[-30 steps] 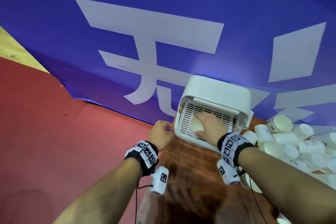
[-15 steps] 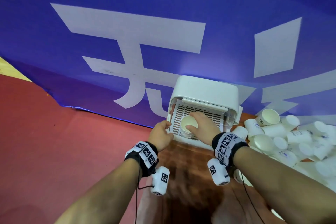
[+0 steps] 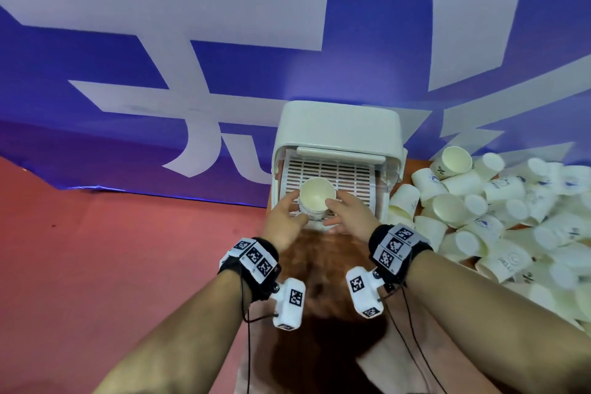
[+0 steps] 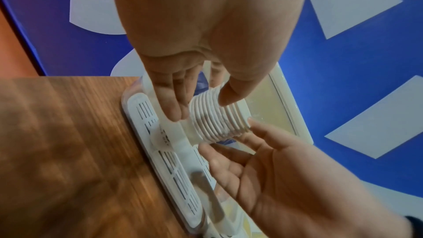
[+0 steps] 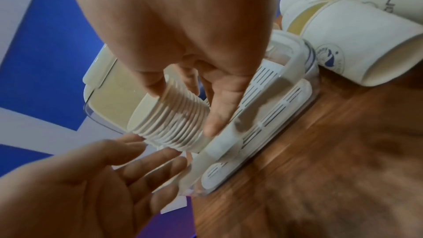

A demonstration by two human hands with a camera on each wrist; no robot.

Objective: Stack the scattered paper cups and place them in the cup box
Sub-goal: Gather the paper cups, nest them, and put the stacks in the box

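A: Where do we stand with the cups?

B: We have 1 stack of nested cups [image 3: 317, 200] standing in the cup box [image 3: 339, 125], at the near left corner of its slotted tray [image 3: 348, 174], mouth up. The box sits at the far edge of the wooden table [image 3: 319, 265], lid raised.

A: And our hands?

B: Our left hand [image 3: 283, 221] lies against the stack's left side with fingers nearly straight; our right hand [image 3: 347, 214] cups the right side, thumb and fingers bent round the rims. The wrist views show both touching it, neither squeezing hard.

A: So 1 batch is in?

B: We judge it seated or nearly so, not yet let go. Most of the job is left: a big heap of loose cups [image 3: 499, 211] covers the table's right side, just beside the box, none of them nested.
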